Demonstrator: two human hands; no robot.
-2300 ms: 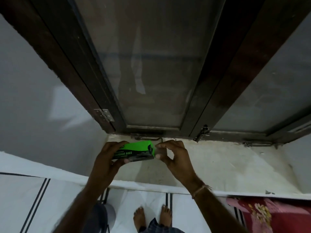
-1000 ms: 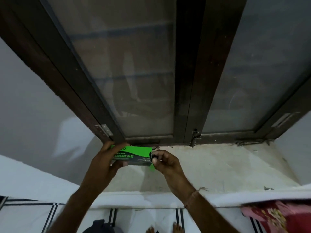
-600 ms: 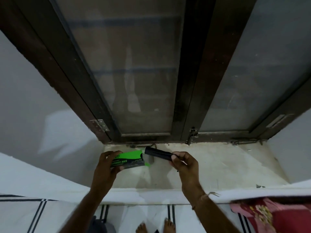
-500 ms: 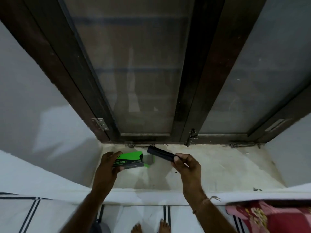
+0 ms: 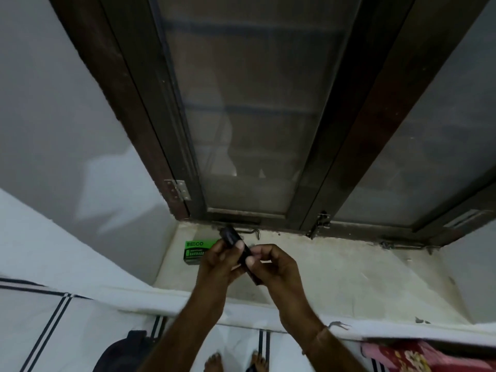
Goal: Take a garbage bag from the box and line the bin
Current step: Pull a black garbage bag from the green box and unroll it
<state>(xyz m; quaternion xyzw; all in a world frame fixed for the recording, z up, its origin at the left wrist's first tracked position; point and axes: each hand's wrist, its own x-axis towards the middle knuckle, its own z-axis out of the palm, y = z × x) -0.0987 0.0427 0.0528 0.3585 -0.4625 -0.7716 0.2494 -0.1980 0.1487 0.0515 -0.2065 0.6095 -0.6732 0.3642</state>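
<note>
A green and black garbage bag box (image 5: 195,251) lies flat on the pale window ledge (image 5: 349,280), at its left end. A black rolled garbage bag (image 5: 231,237) is out of the box and held slanting above the ledge. My left hand (image 5: 220,264) grips the roll's upper part with the thumb across it. My right hand (image 5: 273,267) pinches its lower part. The roll's lower end (image 5: 256,281) pokes out under my right palm. A dark round object (image 5: 123,353), possibly the bin, shows on the floor at bottom left.
A dark wooden window frame (image 5: 346,146) with frosted panes rises behind the ledge, with a metal hook latch (image 5: 253,232) at its base. White walls flank the recess. A red floral cloth (image 5: 408,357) lies at bottom right. My bare feet stand on white tiles.
My right hand drew the black roll out of the box. My left hand let go of the box, which now lies on the ledge, and took hold of the roll too.
</note>
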